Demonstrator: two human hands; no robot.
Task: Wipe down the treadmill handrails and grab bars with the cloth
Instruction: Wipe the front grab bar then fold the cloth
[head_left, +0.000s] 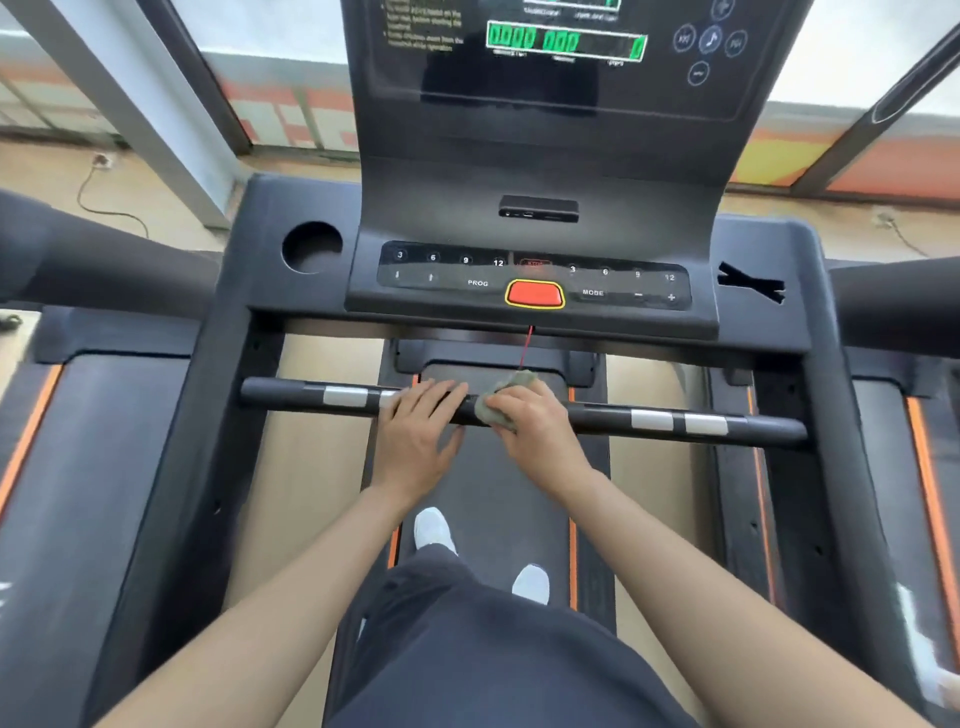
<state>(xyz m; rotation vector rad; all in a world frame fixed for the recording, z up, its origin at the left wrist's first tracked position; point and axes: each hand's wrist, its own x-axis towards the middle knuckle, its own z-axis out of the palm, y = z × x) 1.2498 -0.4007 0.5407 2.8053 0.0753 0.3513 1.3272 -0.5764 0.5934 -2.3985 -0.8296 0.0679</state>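
1. Nearest: person stands on the treadmill belt (498, 499), white shoes (434, 530) pointing fwd, both forearms reaching ahead. That stance puts the cross bar w/in easy reach.
2. L hand (418, 426): fingers fairly straight, laid flat over the top of the front grab bar (597, 417), holding nothing. Prob. there to steady the body while the other hand works.
3. R hand (535, 431): fingers curled round the grey-green cloth (496, 413), pressing it onto the bar just beside the L hand, approx. mid-bar. The cloth wraps partly over the bar w/ one corner sticking up behind the knuckles, so it likely covers top + front in one pass.
4. Silver pulse sensors (652, 420): R pair well apart from the cloth; L pair partly under the L fingertips.
5. Beyond: red safety cord (528, 345) hangs from the red stop button (535, 294) toward the cloth. Touching or not, can't tell.
6. Farther: cup holder (311, 247) at left, green display (566, 41) up top.
7. Side handrails, L (104, 265) + R (893, 306), sit at the frame edges w/ no hand near. Judging by that, the cross bar is the step in hand.
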